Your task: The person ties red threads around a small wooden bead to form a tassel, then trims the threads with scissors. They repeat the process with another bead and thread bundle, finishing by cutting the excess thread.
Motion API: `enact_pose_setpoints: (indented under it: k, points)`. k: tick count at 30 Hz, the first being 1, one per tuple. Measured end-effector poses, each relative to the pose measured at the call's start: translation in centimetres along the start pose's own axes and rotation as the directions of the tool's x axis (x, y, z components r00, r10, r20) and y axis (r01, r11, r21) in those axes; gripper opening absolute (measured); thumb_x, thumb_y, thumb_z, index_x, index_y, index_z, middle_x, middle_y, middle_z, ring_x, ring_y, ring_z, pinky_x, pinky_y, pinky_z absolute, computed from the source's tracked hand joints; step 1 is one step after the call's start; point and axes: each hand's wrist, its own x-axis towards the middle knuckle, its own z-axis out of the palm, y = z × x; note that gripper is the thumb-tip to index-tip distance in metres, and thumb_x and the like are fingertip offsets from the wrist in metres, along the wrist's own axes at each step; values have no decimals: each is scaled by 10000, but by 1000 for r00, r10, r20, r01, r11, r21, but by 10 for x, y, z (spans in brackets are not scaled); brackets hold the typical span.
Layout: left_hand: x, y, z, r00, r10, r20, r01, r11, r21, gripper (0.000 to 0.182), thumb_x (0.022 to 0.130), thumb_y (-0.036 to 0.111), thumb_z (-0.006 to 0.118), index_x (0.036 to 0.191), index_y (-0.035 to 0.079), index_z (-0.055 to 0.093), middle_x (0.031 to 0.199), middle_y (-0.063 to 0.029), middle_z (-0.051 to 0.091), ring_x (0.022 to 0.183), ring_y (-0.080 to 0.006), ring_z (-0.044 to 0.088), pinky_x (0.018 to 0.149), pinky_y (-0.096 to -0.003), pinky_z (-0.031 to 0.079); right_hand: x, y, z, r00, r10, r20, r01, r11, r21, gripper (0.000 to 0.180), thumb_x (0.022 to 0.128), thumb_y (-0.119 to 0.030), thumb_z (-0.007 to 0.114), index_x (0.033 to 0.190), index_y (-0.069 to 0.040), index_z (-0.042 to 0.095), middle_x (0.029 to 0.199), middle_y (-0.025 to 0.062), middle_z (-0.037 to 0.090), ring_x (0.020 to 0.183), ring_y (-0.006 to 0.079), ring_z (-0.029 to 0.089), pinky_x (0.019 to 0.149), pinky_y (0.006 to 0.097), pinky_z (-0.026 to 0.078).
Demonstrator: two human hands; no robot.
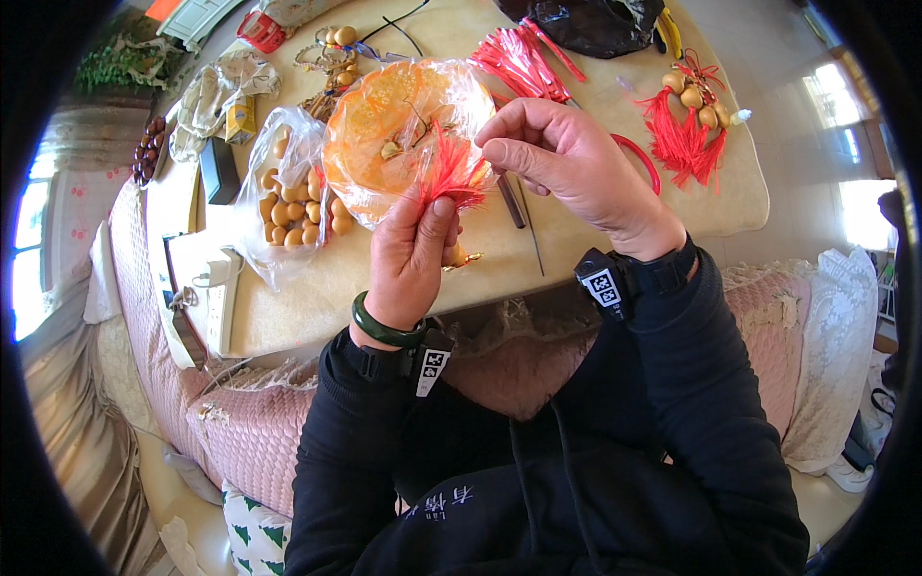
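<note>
My left hand (412, 252) pinches a red thread tassel (454, 173), its strands fanning upward over an orange basket (346, 144) lined with clear plastic. Part of a small gourd with a gold-coloured end (464, 261) shows beside that hand. Right of the tassel, my right hand (555, 155) is raised with thumb and forefinger close together; whether a fine thread lies between them cannot be told. Small tan gourds (294, 212) fill a clear plastic bag left of the basket. Finished-looking gourds with red tassels (688, 140) lie at the table's right.
Packed red tassels (522, 65) lie behind the basket, near a black plastic bag (587, 25). Red-handled scissors (637, 162) are partly under my right forearm. A dark rod (511, 203) and a thin needle-like tool (531, 230) lie near the front edge. A white power strip (223, 302) sits at left.
</note>
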Motion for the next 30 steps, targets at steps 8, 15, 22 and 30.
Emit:
enact_pose_setpoints:
  k: [8, 15, 22, 30]
  points:
    - [-1, 7, 0, 999, 5, 42, -14, 974, 227, 176, 1022, 150, 540, 1026, 4, 637, 714, 23, 517, 640, -65, 455, 571, -229, 403, -4, -5, -1, 998, 43, 47, -44, 999, 26, 239, 968, -176, 635, 1142, -12, 632, 952, -15, 649, 814, 30, 565, 709, 192, 464]
    - [-1, 10, -1, 993, 40, 108, -71, 950, 302, 170, 1012, 134, 542, 1068, 15, 650, 698, -3, 518, 637, -91, 477, 577, -259, 416, -5, 0, -2, 995, 35, 95, -39, 998, 44, 243, 963, -210, 644, 1162, -72, 640, 836, -86, 594, 664, -22, 444, 559, 154, 343]
    - [-3, 12, -4, 994, -45, 98, 14, 954, 299, 177, 1010, 144, 550, 1053, 3, 647, 712, -15, 564, 651, -90, 530, 591, -259, 450, -3, 5, -4, 998, -33, 47, 34, 999, -21, 174, 950, -222, 665, 1040, -73, 678, 818, -70, 599, 664, -18, 461, 560, 162, 358]
    - [5, 18, -18, 983, -143, -115, 181, 861, 476, 156, 970, 85, 552, 1051, -31, 617, 914, -114, 651, 794, -141, 610, 657, -286, 484, -2, 3, -7, 996, -85, -33, 82, 994, -78, 159, 943, -210, 675, 1009, -65, 689, 785, -59, 609, 619, 0, 459, 549, 161, 360]
